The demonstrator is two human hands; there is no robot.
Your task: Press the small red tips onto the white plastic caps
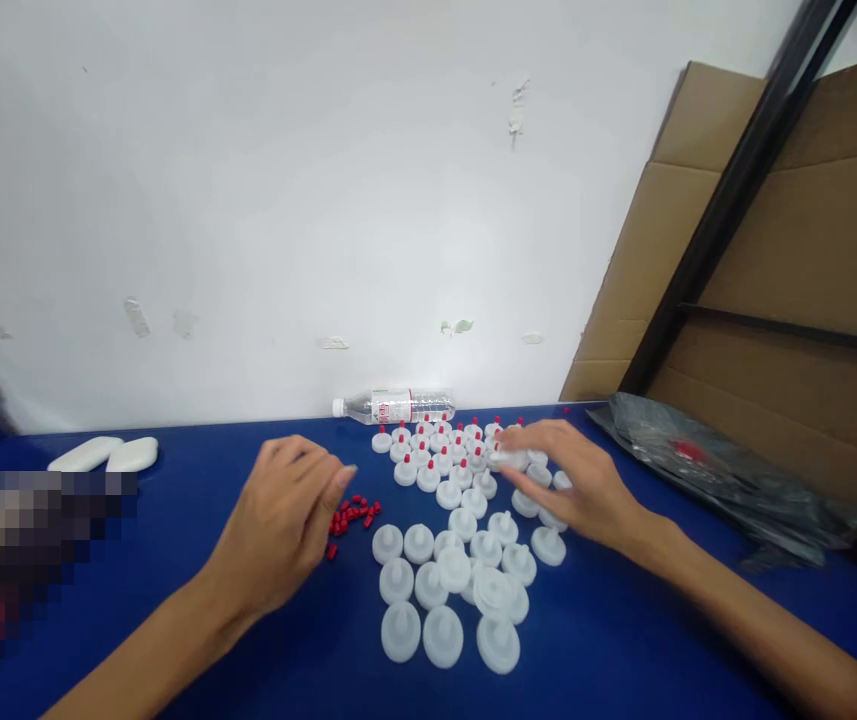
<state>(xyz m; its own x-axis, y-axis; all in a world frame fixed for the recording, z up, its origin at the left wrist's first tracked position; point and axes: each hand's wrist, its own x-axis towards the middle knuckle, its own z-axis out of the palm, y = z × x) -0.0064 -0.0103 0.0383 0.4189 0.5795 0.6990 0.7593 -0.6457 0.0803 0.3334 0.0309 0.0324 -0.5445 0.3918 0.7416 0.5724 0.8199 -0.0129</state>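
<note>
My left hand (285, 515) is closed beside a heap of small red caps (351, 513). Its thumb and fingers are pressed together, and whatever they may hold is hidden. Over the back right of the group, my right hand (567, 475) has its thumb and fingers round the edge of a white nozzle lid (509, 459), slightly blurred. Several white lids with red tips (429, 477) stand at the back of the group. Nearer to me are several white nozzle lids without red tips (443, 637), a few overlapping or resting on others.
A clear bottle with a label (392, 406) lies on its side against the white wall. Two white rounded objects (132, 455) lie at the far left of the blue table (263, 670). A dark plastic bag (705, 470) lies at right, before cardboard (795, 260) and a dark frame.
</note>
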